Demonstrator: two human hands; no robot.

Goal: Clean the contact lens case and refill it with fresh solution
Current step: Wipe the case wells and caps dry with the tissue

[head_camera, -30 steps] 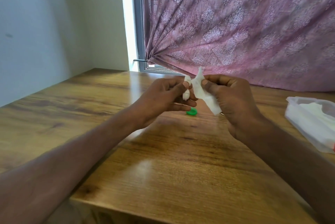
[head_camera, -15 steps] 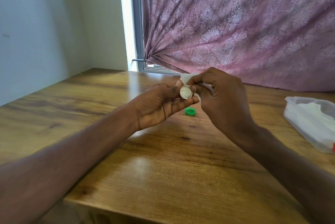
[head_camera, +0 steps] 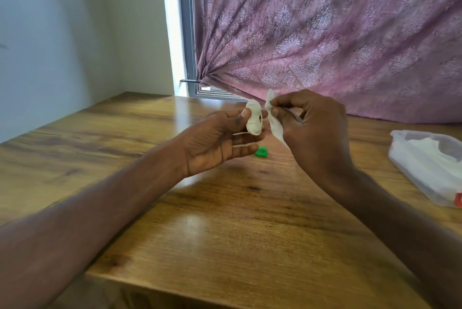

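Case (head_camera: 254, 119) is pinched upright in the left hand (head_camera: 215, 142) above the worktop (head_camera: 225, 221); green cap (head_camera: 261, 151) lies below. Right hand (head_camera: 315, 131) pinches a tissue (head_camera: 273, 123) just beside it. Press tissue into each well, rotating, holding the case steady.

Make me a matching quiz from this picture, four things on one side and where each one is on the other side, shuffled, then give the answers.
Things:
1. lens case
2. tissue
3. green cap
4. tissue pack

Places:
A. lying on the table below the hands
B. held in the left hand
C. on the table at the far right
D. pinched in the right hand

Pairs: 1-B, 2-D, 3-A, 4-C
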